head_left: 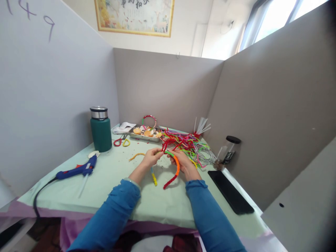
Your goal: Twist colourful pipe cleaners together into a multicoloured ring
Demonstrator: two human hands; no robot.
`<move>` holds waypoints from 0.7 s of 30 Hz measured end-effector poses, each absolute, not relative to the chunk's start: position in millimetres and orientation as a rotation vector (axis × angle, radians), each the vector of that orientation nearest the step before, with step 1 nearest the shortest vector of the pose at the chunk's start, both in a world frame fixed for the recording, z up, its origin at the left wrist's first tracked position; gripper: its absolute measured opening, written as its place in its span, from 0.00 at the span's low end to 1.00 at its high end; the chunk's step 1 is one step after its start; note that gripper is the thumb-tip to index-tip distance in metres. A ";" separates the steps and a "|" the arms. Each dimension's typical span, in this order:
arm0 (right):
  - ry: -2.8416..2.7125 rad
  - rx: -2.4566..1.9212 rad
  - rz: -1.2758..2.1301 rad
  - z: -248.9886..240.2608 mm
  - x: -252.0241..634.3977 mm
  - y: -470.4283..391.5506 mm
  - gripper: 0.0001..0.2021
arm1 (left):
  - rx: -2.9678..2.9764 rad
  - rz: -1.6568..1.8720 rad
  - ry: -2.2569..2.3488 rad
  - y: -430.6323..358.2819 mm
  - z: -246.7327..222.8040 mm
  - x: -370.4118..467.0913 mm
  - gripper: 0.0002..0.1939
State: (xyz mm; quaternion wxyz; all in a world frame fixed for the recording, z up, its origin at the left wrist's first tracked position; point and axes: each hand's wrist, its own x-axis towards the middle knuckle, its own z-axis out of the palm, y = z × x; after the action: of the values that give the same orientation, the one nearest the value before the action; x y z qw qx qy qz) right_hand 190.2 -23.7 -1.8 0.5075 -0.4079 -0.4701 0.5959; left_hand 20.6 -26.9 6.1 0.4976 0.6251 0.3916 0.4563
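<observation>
Between my two hands, over the middle of the table, is a headband (177,168) wrapped in coloured pipe cleaner: dark red at one end, then orange and green, with a blue and yellow end hanging below my left hand. My left hand (152,156) pinches it near the top, beside a red pipe cleaner loop (164,146) that stands up there. Closed around the green and orange part is my right hand (182,161). An orange-yellow pipe cleaner piece (137,156) shows left of my left hand. The fingertips partly hide the top of the band.
A pile of pipe cleaners (186,141) lies behind my hands, beside a metal tray (145,137) of small pieces. Scissors (121,141), a green bottle (101,129) and a blue glue gun (78,170) are leftward. A black phone (230,192) and a clear jar (229,150) are rightward.
</observation>
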 end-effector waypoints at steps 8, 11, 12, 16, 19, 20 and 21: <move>-1.111 -1.072 1.380 -4.1 191.8 -21.5 0.10 | 1.350 1.026 0.791 -31.3 7.3 21.4 0.17; -1.139 -1.108 1.344 -3.8 191.7 -22.1 0.10 | 1.357 1.025 0.801 -30.3 6.5 22.2 0.16; -1.158 -1.107 1.349 -3.6 191.7 -22.6 0.11 | 1.367 1.028 0.819 -29.6 6.0 22.6 0.16; -1.236 -1.082 1.341 -2.9 191.6 -25.0 0.14 | 1.400 1.036 0.912 -26.3 3.1 23.9 0.16; -1.247 -1.068 1.291 -1.9 191.1 -26.9 0.14 | 1.408 1.026 0.920 -24.9 1.6 24.0 0.15; -1.246 -1.050 1.286 -1.5 190.8 -27.4 0.14 | 1.405 1.021 0.913 -24.9 1.6 23.9 0.14; -1.247 -1.025 1.280 -1.1 190.6 -27.8 0.14 | 1.397 1.018 0.903 -25.0 1.8 23.8 0.13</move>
State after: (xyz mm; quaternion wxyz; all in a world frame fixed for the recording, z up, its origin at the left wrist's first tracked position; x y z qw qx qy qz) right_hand 190.6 -27.8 -1.1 0.5149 -0.4265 -0.5188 0.5328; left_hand 23.8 -25.0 1.8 0.5612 0.5929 0.3831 0.4321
